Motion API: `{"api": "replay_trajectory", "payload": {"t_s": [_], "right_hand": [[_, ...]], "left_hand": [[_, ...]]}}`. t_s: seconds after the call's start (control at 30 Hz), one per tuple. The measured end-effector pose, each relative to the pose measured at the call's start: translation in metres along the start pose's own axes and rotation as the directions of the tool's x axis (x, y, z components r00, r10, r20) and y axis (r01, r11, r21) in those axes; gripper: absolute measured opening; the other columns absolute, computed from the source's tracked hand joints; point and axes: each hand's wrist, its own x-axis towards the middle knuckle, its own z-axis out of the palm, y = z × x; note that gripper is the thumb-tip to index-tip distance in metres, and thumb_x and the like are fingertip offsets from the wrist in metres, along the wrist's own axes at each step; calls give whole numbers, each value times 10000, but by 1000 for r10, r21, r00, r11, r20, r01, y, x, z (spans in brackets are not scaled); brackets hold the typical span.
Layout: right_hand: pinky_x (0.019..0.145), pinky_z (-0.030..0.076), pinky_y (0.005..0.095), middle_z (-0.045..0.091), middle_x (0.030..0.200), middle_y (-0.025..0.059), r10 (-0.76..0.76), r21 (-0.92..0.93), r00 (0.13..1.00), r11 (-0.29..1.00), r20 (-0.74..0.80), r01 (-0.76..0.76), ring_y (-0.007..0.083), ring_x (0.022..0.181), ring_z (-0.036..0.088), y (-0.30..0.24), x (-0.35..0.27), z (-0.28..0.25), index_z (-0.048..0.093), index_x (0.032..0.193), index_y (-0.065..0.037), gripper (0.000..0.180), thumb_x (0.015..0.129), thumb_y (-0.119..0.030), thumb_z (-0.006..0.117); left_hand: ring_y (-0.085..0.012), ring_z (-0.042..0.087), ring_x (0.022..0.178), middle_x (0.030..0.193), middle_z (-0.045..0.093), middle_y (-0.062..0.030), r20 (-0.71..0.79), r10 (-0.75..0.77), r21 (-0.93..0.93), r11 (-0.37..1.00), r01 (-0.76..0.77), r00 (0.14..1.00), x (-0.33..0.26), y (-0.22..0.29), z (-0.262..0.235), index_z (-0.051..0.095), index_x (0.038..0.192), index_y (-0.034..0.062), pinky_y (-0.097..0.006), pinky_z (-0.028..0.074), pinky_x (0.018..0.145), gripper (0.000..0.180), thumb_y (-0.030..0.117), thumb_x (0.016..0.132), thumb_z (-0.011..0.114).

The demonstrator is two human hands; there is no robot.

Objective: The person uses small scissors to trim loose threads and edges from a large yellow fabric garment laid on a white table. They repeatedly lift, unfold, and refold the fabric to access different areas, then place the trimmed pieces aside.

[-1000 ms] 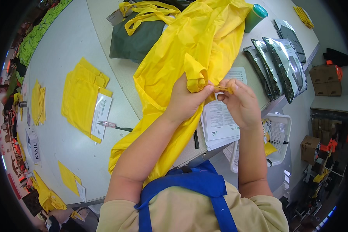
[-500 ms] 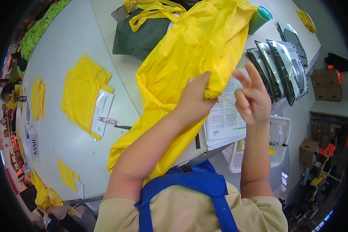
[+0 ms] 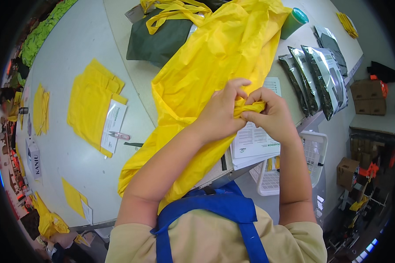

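A long yellow garment (image 3: pixel 215 61) of thin, shiny fabric stretches from the far edge of view down across the table and under my left forearm. My left hand (image 3: pixel 219 111) grips a bunched part of it, with a finger or two raised and bent. Thumb and fingers of my right hand (image 3: pixel 274 114) pinch the gathered yellow end just to the right. Both hands almost meet over that gathered end. Partly under the garment and my right hand lie printed white sheets (image 3: pixel 259 144). Whether a thread is held there, I cannot tell.
To the left lie folded yellow garments (image 3: pixel 85 105) with a white card and a cutter (image 3: pixel 119 135). Dark green fabric (image 3: pixel 156 41) lies at the back. On the right are a green cup (image 3: pixel 294 22) and several plastic-wrapped packs (image 3: pixel 324 74). A white basket (image 3: pixel 314 153) stands below the table edge.
My right hand, earlier raised with fingers apart beside a thin thread, has come left and down onto the gathered yellow end. My left fingers have loosened from a fist, some lifting.
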Motion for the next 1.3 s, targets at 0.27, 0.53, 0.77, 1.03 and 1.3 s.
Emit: {"api": "replay_trajectory", "payload": {"t_s": [0.27, 0.53, 0.77, 1.03, 1.3], "right_hand": [[521, 466, 213, 603, 793, 59, 17, 249, 1000, 969, -13, -13, 89, 601, 577, 5, -2, 3, 546, 877, -5, 199, 736, 23, 683], [591, 480, 223, 586, 800, 56, 98, 579, 975, 814, -200, 37, 109, 669, 571, 37, -5, 6, 528, 872, -23, 221, 738, 117, 634], [611, 483, 232, 538, 872, 60, -204, 362, 936, 882, -286, 302, 125, 720, 559, 29, -16, 27, 506, 866, -23, 241, 729, 142, 615], [627, 459, 295, 545, 852, 86, -504, -334, 855, 831, -120, 444, 221, 804, 566, 28, -32, 24, 639, 873, -60, 207, 699, 52, 626], [584, 474, 340, 556, 774, 97, -512, -533, 842, 671, 169, 515, 268, 688, 584, -20, -12, 18, 658, 895, -136, 321, 631, 45, 634]], "left_hand": [[-309, 573, 942, 987, 543, -99, 103, 398, 155, 899, -410, 912, -5, 4, -26, 537, 802, 53, -359, 460, 859, 181, 18, 719, 694], [-240, 520, 666, 646, 507, -51, 369, 390, -754, 657, 26, 844, -8, 27, -72, 509, 972, 69, -385, 461, 769, 148, 101, 829, 530], [-250, 401, 1275, 1430, 298, -112, 9, -399, -998, 56, 34, 917, -13, -18, -17, 240, 1438, 171, -291, 488, 884, 624, -67, 884, 401], [-333, 312, 1300, 1387, 340, -173, 344, 16, -63, 998, 5, 939, -11, 4, -17, 265, 1423, 109, -387, 287, 1054, 982, 240, 614, 806], [-282, 583, 971, 1101, 578, -156, 379, 59, -131, 991, -9, 923, 6, -4, -7, 144, 1447, 52, -340, 460, 855, 926, 50, 703, 696]]}}
